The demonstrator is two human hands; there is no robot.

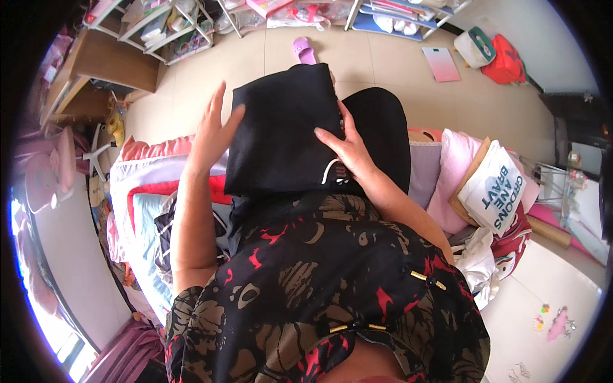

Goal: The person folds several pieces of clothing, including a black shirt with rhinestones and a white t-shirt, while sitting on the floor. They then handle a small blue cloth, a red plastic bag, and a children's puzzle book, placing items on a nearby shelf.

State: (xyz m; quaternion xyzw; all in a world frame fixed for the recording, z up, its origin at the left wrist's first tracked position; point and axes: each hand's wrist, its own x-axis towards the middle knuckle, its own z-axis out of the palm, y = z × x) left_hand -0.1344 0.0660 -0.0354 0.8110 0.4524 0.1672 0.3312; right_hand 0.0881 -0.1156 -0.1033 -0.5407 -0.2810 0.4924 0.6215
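Observation:
A folded black garment [282,134] with a small white and brown print near its lower right corner lies across my lap. At its right edge my right hand [352,151] grips it, thumb on top and fingers along the side, partly hidden. My left hand [210,129] is raised by the left edge, fingers extended and thumb apart, holding nothing. The thumb overlaps the cloth in view; whether it touches cannot be told. Black trousers [383,129] cover my knee beside the garment.
I sit on a bed. To my right are folded clothes with a white printed shirt [498,186] on top and a pink pillow [455,182]. Rumpled bedding [148,210] lies left. Ahead on the floor are a purple slipper [304,50], a pink scale [441,64] and shelving [165,33].

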